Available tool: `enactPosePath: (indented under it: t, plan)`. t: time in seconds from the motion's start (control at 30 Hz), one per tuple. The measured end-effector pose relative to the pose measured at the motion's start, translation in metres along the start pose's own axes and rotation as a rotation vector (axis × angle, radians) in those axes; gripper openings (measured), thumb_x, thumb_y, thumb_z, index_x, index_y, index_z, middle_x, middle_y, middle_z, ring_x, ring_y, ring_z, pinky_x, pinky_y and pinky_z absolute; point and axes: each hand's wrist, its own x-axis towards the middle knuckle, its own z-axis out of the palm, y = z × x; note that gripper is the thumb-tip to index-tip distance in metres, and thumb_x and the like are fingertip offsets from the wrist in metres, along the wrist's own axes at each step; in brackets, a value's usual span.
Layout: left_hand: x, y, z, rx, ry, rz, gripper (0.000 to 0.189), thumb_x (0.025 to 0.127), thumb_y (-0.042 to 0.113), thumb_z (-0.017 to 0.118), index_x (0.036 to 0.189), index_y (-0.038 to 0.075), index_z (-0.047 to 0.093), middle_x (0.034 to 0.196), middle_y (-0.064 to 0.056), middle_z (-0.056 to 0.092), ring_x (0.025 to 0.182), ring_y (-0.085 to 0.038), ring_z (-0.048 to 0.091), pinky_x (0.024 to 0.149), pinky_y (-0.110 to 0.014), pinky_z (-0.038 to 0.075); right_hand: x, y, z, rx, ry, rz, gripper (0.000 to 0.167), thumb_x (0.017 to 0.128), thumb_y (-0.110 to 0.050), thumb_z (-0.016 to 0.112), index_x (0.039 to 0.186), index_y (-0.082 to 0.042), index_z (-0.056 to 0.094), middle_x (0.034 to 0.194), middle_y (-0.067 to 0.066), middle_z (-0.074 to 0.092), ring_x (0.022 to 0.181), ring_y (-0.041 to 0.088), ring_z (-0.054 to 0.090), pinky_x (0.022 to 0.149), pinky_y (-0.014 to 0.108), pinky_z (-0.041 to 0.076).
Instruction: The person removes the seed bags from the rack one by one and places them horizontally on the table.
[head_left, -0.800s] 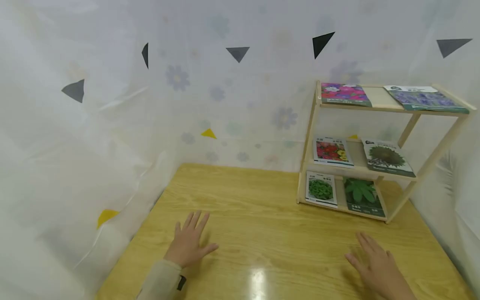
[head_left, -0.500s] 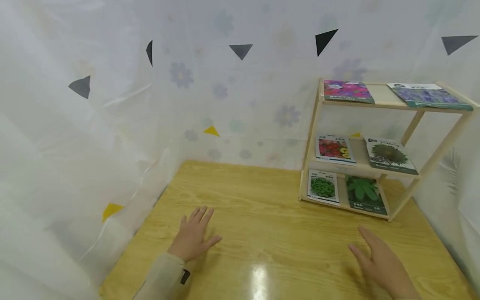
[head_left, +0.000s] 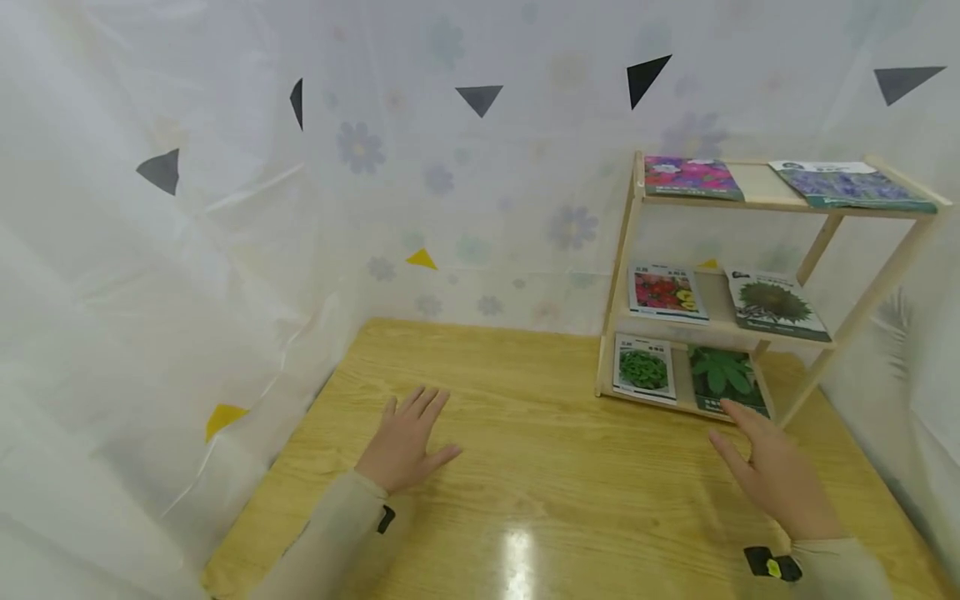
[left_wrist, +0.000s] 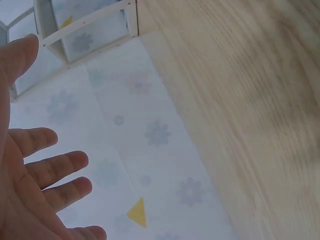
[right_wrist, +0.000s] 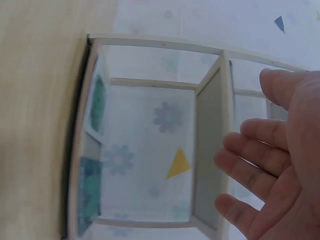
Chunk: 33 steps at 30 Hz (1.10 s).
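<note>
My left hand (head_left: 405,442) is over the left half of the wooden table, fingers spread, holding nothing. My right hand (head_left: 776,471) reaches toward the front of a three-tier wooden shelf (head_left: 727,330), its fingertips overlapping the lower edge of a green-leaf seed packet (head_left: 723,379) in the head view. Beside that packet lies a white-bordered one with small green leaves (head_left: 643,369). The middle tier bears a red-flower packet (head_left: 666,293) and a sunflower-like packet (head_left: 776,304). On top lie a pink-flower packet (head_left: 692,177) and a lavender packet (head_left: 855,185). The right wrist view shows an empty palm (right_wrist: 280,185).
The wooden table (head_left: 487,375) reaches back to a pale sheet wall (head_left: 525,208) with flower prints and dark and yellow triangles. Another sheet (head_left: 150,333) closes off the left side. Dark bands (head_left: 772,565) sit at both sleeves.
Both hands have moved forward over the table, the right one closer to the shelf's bottom tier. The right sleeve and wristband have come into view. The packets have stayed in place.
</note>
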Motion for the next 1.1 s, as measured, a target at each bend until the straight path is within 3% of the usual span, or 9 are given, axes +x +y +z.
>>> enactPosePath:
  t: [0.13, 0.23, 0.43, 0.53, 0.6, 0.83, 0.93, 1.1]
  plan:
    - [0.017, 0.004, -0.006, 0.001, 0.046, 0.071, 0.081, 0.089, 0.056, 0.059, 0.151, 0.011, 0.031, 0.145, -0.017, 0.042, 0.137, -0.035, 0.035, 0.102, -0.068, 0.03, 0.02, -0.002, -0.015, -0.043, 0.113, -0.102, 0.056, 0.089, -0.02, 0.07, 0.136, 0.005, 0.05, 0.125, 0.032, 0.055, 0.076, 0.029, 0.063, 0.068, 0.05, 0.049]
    - [0.032, 0.007, -0.013, 0.018, 0.091, 0.129, 0.081, 0.089, 0.054, 0.061, 0.15, 0.009, 0.034, 0.143, -0.018, 0.044, 0.135, -0.035, 0.037, 0.101, -0.067, 0.031, 0.037, -0.005, -0.031, -0.048, 0.151, -0.142, 0.055, 0.089, -0.02, 0.07, 0.134, 0.006, 0.052, 0.124, 0.031, 0.056, 0.107, 0.049, 0.053, 0.082, 0.061, 0.043]
    - [0.06, 0.013, -0.034, 0.058, 0.135, 0.215, 0.077, 0.09, 0.053, 0.061, 0.148, 0.007, 0.037, 0.141, -0.017, 0.046, 0.133, -0.035, 0.04, 0.102, -0.065, 0.033, 0.066, -0.017, -0.062, -0.132, 0.206, -0.242, 0.057, 0.088, -0.02, 0.071, 0.136, 0.002, 0.051, 0.122, 0.027, 0.058, 0.091, 0.041, 0.057, 0.076, 0.057, 0.046]
    - [0.072, 0.017, -0.046, 0.069, 0.144, 0.238, 0.076, 0.09, 0.053, 0.06, 0.147, 0.007, 0.038, 0.141, -0.017, 0.046, 0.133, -0.034, 0.039, 0.103, -0.063, 0.032, 0.082, -0.025, -0.073, -0.155, 0.219, -0.286, 0.057, 0.085, -0.017, 0.072, 0.135, 0.001, 0.053, 0.125, 0.026, 0.057, 0.094, 0.042, 0.058, 0.079, 0.058, 0.046]
    - [0.081, 0.022, -0.053, 0.082, 0.153, 0.254, 0.075, 0.091, 0.052, 0.06, 0.146, 0.007, 0.039, 0.141, -0.017, 0.046, 0.134, -0.034, 0.039, 0.104, -0.062, 0.032, 0.091, -0.03, -0.078, -0.159, 0.237, -0.302, 0.056, 0.084, -0.015, 0.073, 0.134, 0.001, 0.055, 0.124, 0.026, 0.058, 0.1, 0.042, 0.057, 0.082, 0.059, 0.046]
    - [0.113, 0.053, -0.081, 0.128, 0.173, 0.338, 0.069, 0.094, 0.053, 0.053, 0.146, 0.009, 0.04, 0.142, -0.014, 0.047, 0.135, -0.032, 0.039, 0.107, -0.058, 0.031, 0.118, -0.045, -0.092, -0.178, 0.332, -0.329, 0.05, 0.082, -0.014, 0.074, 0.127, 0.001, 0.061, 0.119, 0.023, 0.062, 0.094, 0.04, 0.061, 0.076, 0.056, 0.049]
    - [0.128, 0.065, -0.09, 0.148, 0.184, 0.374, 0.067, 0.095, 0.052, 0.052, 0.145, 0.009, 0.041, 0.141, -0.012, 0.048, 0.134, -0.031, 0.04, 0.108, -0.056, 0.031, 0.126, -0.052, -0.098, -0.184, 0.341, -0.315, 0.048, 0.083, -0.014, 0.073, 0.127, 0.001, 0.061, 0.119, 0.022, 0.062, 0.102, 0.041, 0.059, 0.077, 0.058, 0.049]
    - [0.157, 0.082, -0.104, 0.2, 0.19, 0.393, 0.065, 0.096, 0.051, 0.05, 0.145, 0.009, 0.042, 0.141, -0.01, 0.049, 0.135, -0.029, 0.039, 0.109, -0.053, 0.03, 0.139, -0.062, -0.109, -0.217, 0.351, -0.317, 0.046, 0.082, -0.014, 0.074, 0.124, 0.002, 0.063, 0.118, 0.023, 0.063, 0.103, 0.043, 0.058, 0.074, 0.059, 0.049]
